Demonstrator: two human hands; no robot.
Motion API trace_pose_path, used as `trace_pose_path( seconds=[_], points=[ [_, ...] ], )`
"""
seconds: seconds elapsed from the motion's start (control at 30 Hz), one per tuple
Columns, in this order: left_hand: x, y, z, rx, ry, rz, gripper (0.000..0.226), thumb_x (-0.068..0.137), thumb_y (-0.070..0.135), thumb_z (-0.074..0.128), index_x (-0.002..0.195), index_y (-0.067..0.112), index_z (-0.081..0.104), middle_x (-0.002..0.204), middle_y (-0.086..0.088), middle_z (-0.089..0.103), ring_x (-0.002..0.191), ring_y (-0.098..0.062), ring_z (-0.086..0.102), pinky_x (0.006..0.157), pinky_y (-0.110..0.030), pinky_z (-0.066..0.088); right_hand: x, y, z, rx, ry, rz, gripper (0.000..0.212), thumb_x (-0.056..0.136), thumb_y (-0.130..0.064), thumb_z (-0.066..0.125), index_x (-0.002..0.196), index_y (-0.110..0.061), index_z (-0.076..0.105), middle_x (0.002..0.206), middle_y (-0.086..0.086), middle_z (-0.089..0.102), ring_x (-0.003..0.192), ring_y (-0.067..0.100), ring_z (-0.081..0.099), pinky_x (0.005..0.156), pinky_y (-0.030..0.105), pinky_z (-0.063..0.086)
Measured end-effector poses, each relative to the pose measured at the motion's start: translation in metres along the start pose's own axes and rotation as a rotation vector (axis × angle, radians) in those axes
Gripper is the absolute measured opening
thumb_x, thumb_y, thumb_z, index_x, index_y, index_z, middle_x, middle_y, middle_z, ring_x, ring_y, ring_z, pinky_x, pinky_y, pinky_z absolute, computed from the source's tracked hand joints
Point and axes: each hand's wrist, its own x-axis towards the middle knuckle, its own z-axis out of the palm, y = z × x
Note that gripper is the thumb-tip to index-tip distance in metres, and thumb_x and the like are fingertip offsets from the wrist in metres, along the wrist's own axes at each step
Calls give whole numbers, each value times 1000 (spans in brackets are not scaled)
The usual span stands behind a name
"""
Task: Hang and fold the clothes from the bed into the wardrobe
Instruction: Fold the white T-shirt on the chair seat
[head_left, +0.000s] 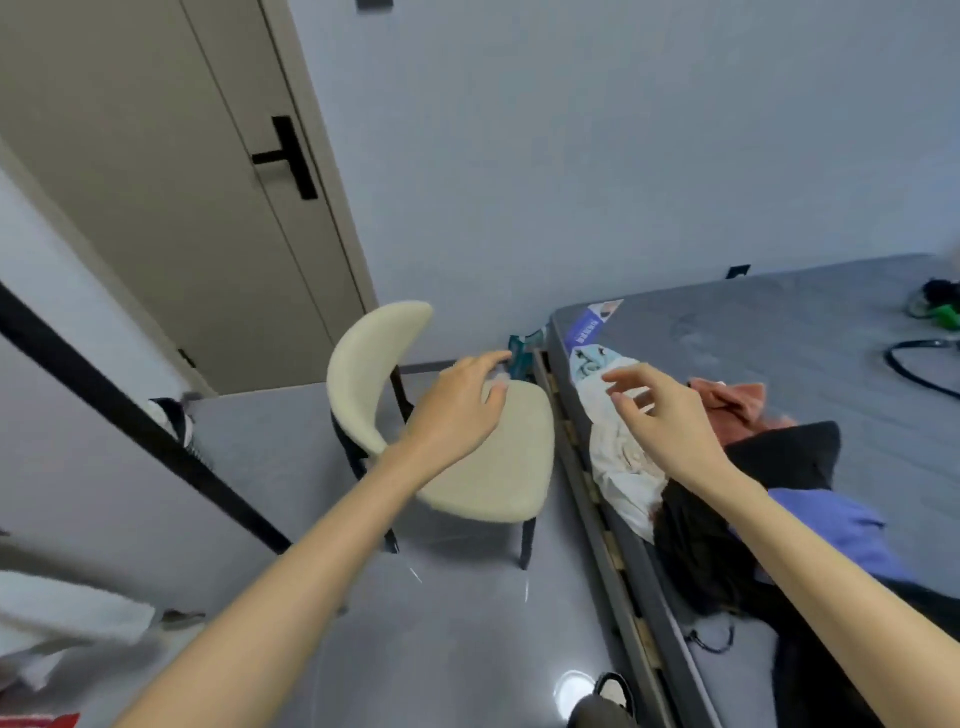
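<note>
Clothes (691, 467) lie heaped along the near edge of the bed (779, 322), on its grey mattress. A white garment (623, 467) sits at the very edge, with a pink one (732, 400) behind it, a black one (779, 452) beside that and a purple one (831, 525) closer to me.

My right hand (660, 415) hovers over the white garment with fingers loosely spread, gripping nothing; I cannot tell whether the fingertips touch the cloth. My left hand (457, 410) is held out over the seat of a cream chair (488, 467), fingers relaxed and slightly bent, also holding nothing.

The chair stands on the grey floor (441, 623) just beside the bed, its curved back towards a beige door (156, 182) with a black handle (285, 156). Far across the mattress lie a black cable (914, 364) and something green (943, 314).
</note>
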Motion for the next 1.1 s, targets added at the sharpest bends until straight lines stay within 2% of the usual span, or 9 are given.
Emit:
trace_pose_path(
  seconds=[0.17,0.33,0.37,0.47,0.67,0.87,0.97,1.03,1.1],
  points=[
    [67,34,79,-3,-107,26,42,98,27,45,140,28,42,132,-1,54,118,-18,51,95,-36,44,16,92,-38,-6,15,160,22,90,-8,56,103,-23,66,96,-5,69,81,16,64,77,34,52],
    [135,52,156,-20,-219,-29,42,96,24,48,138,23,46,130,-3,57,117,-18,53,94,-32,43,45,176,-64,-34,-21,276,24,88,-10,55,102,-27,66,98,-12,68,79,-2,60,70,11,44],
    [146,53,170,-25,-242,-49,42,96,24,48,138,22,46,131,-3,57,118,-19,53,93,-32,43,51,191,-67,-34,-29,294,25,88,-10,55,102,-27,66,98,-13,68,80,-3,60,71,10,44],
    [176,50,208,-41,-307,-99,42,96,21,47,138,19,46,131,-6,56,117,-20,54,91,-28,40,73,230,-73,-34,-63,356,24,88,-10,55,103,-26,65,99,-11,67,85,4,61,78,23,47],
    [227,23,273,-33,-439,-174,43,95,19,48,138,17,46,126,-8,56,112,-23,55,88,-27,38,120,288,-60,1,-122,495,22,89,-11,54,105,-22,65,101,-8,67,87,8,61,79,23,45],
    [290,-20,341,-62,-568,-177,44,96,20,46,140,19,43,129,-8,53,115,-19,51,86,-24,36,168,350,-20,-14,-182,636,23,93,-11,52,113,-14,63,94,-5,64,72,-5,53,62,3,38],
    [330,-39,381,-67,-647,-160,45,98,22,44,142,22,38,136,-7,48,119,-20,49,93,-28,38,196,383,2,-16,-182,738,27,92,-10,50,115,-13,63,102,-1,67,84,8,59,67,7,34],
    [356,-48,409,-39,-722,-112,47,98,23,43,145,22,35,138,-8,45,120,-23,48,97,-32,40,212,404,16,-3,-179,824,28,91,-8,50,116,-14,63,111,1,67,94,12,59,78,15,37],
    [385,-56,444,-33,-801,-46,49,99,22,43,146,21,32,142,-9,40,127,-24,42,102,-35,37,227,431,30,7,-163,909,30,91,-7,51,119,-12,62,119,2,65,105,15,59,85,15,37]
  ],
)
